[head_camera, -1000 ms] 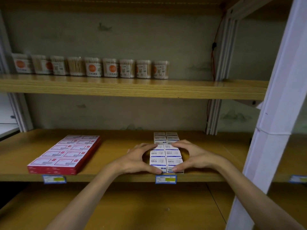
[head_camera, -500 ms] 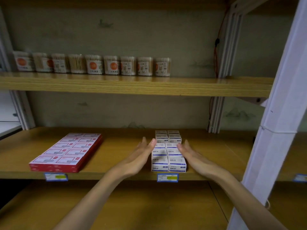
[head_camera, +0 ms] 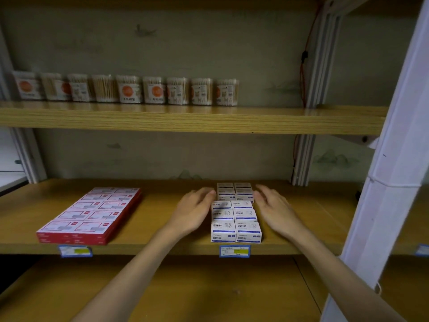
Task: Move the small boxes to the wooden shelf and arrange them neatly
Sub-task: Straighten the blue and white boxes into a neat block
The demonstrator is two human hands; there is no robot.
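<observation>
Your left hand [head_camera: 193,211] lies flat and open, fingers stretched forward, holding nothing; it sits just at 9 o'clock of the block of small white cardboard boxes with blue print [head_camera: 236,220], its fingertips [head_camera: 210,193] up against the left side of the rear boxes, though whether the palm touches the front ones cannot be told. Your right hand [head_camera: 275,211] mirrors it at 3 o'clock of the block, also spread open and empty, its fingertips [head_camera: 261,189] beside the right side of the rear boxes. Both hands are a little blurred.

The small white boxes stand on the middle wooden shelf board [head_camera: 162,224], two abreast and running from the front edge toward the back, the rows close together and the edges roughly in line; the rear pair sits slightly apart from the front rows. A blue price tag [head_camera: 235,251] is fixed to the shelf edge at 6 o'clock of the block.

Well apart at 9 o'clock of your left hand lies a flat pack of red and white boxes [head_camera: 92,214], angled on the same board. At 12 o'clock, on the upper wooden shelf [head_camera: 185,119], a row of clear round tubs of cotton swabs [head_camera: 127,89] stands side by side. A white metal upright [head_camera: 394,159] rises at 3 o'clock.
</observation>
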